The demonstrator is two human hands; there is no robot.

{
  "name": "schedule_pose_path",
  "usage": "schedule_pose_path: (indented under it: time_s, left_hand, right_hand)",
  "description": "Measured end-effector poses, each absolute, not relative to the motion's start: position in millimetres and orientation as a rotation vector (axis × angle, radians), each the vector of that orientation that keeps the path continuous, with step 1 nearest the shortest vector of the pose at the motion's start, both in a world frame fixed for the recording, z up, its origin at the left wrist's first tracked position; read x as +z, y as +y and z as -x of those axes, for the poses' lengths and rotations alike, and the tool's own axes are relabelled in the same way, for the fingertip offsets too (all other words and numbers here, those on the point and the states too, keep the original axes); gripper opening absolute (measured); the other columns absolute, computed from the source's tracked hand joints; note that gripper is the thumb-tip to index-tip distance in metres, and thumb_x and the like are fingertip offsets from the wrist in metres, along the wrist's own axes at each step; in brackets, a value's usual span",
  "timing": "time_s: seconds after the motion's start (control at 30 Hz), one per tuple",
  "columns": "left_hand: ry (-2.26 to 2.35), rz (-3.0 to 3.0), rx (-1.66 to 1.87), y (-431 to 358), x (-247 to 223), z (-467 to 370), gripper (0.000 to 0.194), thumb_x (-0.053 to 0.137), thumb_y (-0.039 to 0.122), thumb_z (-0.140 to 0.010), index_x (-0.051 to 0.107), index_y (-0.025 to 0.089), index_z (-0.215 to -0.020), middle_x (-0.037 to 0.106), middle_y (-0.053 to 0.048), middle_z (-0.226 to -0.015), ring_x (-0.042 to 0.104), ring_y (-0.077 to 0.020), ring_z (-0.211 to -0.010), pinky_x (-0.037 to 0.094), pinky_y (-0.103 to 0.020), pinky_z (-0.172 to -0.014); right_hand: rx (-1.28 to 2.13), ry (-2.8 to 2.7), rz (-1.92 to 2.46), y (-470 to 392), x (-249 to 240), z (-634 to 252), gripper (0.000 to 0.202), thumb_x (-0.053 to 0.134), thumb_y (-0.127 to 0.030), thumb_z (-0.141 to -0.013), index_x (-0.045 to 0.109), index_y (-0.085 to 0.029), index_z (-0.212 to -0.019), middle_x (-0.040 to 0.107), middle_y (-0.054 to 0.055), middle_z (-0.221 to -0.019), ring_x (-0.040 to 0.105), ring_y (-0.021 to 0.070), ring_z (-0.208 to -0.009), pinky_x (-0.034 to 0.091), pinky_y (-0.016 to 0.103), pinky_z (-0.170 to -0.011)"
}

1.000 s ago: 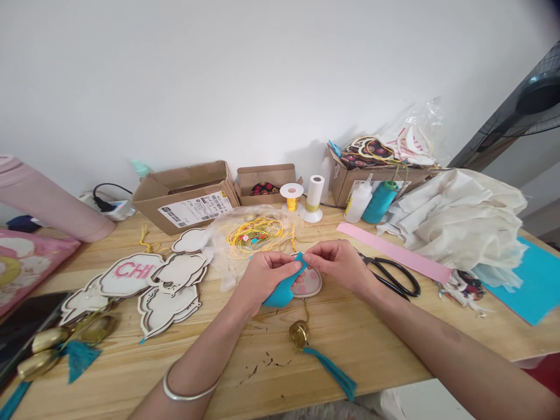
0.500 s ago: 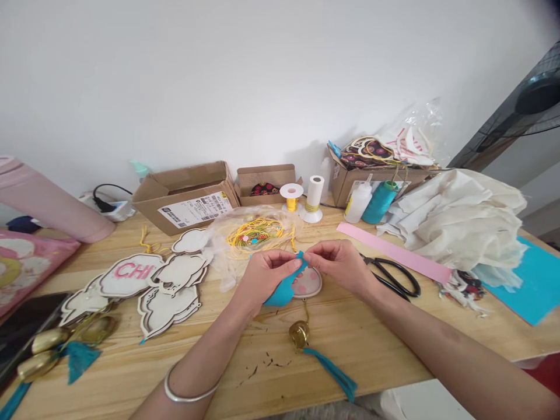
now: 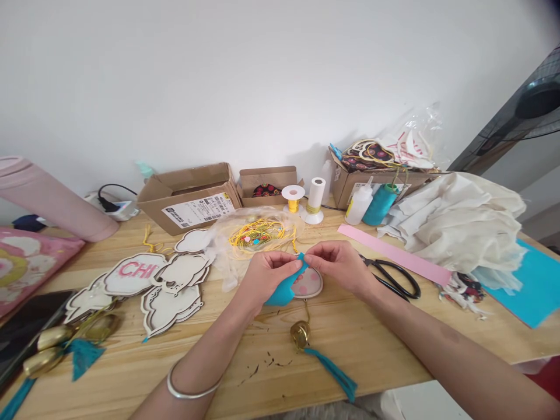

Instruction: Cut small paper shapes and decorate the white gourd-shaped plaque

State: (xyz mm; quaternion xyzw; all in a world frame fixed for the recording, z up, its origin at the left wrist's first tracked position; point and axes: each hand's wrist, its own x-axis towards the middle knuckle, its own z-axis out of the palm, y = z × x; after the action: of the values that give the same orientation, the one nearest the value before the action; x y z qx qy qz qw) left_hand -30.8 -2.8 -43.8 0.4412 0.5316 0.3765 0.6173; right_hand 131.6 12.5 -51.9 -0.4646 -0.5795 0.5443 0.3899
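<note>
A blue sheet [image 3: 282, 291], felt or paper, is pinched between my two hands above the table. My left hand [image 3: 269, 274] is closed on its upper part, thumb on top. My right hand [image 3: 336, 262] pinches the top corner with thumb and fingertips. Under and behind the sheet lies a pale ornament with pink dots [image 3: 311, 283], partly hidden by the hands. From it a cord runs down to a brass bell [image 3: 300, 335] with a teal tassel [image 3: 332, 372], lying on the wood nearer to me.
Black-handled scissors [image 3: 396, 279] and a pink strip [image 3: 394, 254] lie to the right, before crumpled white cloth [image 3: 464, 227]. Cloud-shaped wooden pieces [image 3: 172, 306] and brass bells [image 3: 48, 353] lie left. Behind stand cardboard boxes [image 3: 188, 192], a yellow spool [image 3: 293, 201] and a glue bottle [image 3: 359, 203].
The view has shifted very slightly. Both hands keep their pinch on the blue sheet in nearly the same place.
</note>
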Motion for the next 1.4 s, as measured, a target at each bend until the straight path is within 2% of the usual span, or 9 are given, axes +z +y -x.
schedule_pose_path:
  time_s: [0.27, 0.5, 0.77, 1.17, 1.4]
  left_hand:
    - [1.179, -1.025, 0.876, -2, -46, 31, 0.013, 0.072, 0.029, -0.061, 0.069, 0.018, -0.067, 0.066, 0.002, -0.059, 0.057, -0.0094, -0.054, 0.045, -0.019, -0.052]
    - [1.158, -1.033, 0.871, -3, -44, 32, 0.02, 0.065, 0.038, -0.068, 0.069, 0.018, -0.069, 0.065, 0.001, -0.056, 0.054, -0.009, -0.05, 0.04, -0.018, -0.046]
    - [1.19, -1.062, 0.94, -1, -47, 30, 0.012, 0.074, 0.026, -0.057, 0.069, 0.018, -0.066, 0.068, 0.001, -0.063, 0.058, -0.0107, -0.055, 0.046, -0.021, -0.054]
    - [1.263, -1.28, 0.884, 0, -50, 33, 0.013, 0.069, 0.028, -0.061, 0.069, 0.017, -0.066, 0.067, 0.0, -0.061, 0.055, -0.01, -0.053, 0.042, -0.02, -0.05]
    - [1.241, -1.444, 0.806, 0, -54, 33, 0.012, 0.066, 0.028, -0.064, 0.069, 0.017, -0.069, 0.068, -0.001, -0.065, 0.059, -0.0134, -0.057, 0.045, -0.023, -0.052]
  right_hand:
    - [1.327, -1.529, 1.172, 12, -58, -133, 0.019, 0.064, -0.034, -0.067, 0.066, -0.015, -0.068, 0.066, 0.001, -0.063, 0.054, 0.011, -0.054, 0.043, 0.023, -0.051]
    - [1.322, -1.531, 1.165, 12, -58, -134, 0.017, 0.062, -0.033, -0.068, 0.067, -0.016, -0.067, 0.067, 0.001, -0.063, 0.054, 0.0108, -0.053, 0.043, 0.023, -0.05]
    - [1.304, -1.532, 1.179, 12, -59, -133, 0.017, 0.063, -0.032, -0.067, 0.067, -0.015, -0.067, 0.064, 0.0, -0.06, 0.052, 0.0098, -0.051, 0.04, 0.022, -0.048]
    - [1.199, -1.664, 1.155, 13, -63, -133, 0.019, 0.062, -0.033, -0.068, 0.068, -0.015, -0.072, 0.065, 0.001, -0.064, 0.052, 0.0106, -0.053, 0.042, 0.022, -0.049]
    - [1.107, -1.938, 1.18, 17, -59, -143, 0.015, 0.058, -0.025, -0.071, 0.069, -0.016, -0.073, 0.061, 0.0, -0.059, 0.047, 0.0086, -0.05, 0.036, 0.019, -0.045]
